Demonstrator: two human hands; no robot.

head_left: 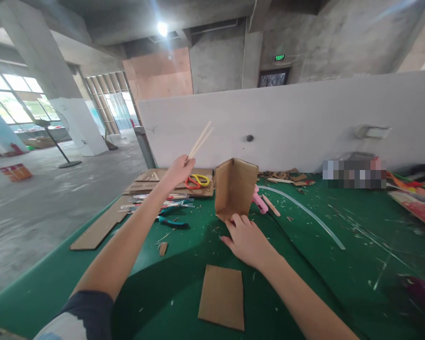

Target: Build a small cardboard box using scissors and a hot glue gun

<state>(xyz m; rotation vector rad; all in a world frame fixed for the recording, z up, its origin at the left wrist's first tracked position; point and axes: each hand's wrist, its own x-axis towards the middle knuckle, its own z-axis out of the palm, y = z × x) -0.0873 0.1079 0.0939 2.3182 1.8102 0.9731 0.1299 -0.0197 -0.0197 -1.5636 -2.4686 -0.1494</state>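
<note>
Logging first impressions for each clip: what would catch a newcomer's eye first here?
Probably the left hand, raised above the green table with two thin wooden sticks pinched in its fingers. Next, the folded cardboard piece standing upright at the table's middle, steadied at its base by the right hand. A flat cardboard sheet lies nearer the person, and red-and-yellow scissors rest behind the left hand.

A single head-worn camera looks forward and slightly down from just above the near edge of the green desk [340, 264], close enough that both forearms run in from the bottom. It faces the white partition [304, 123] behind the desk, with open concrete floor [38, 203] spreading at left.
</note>
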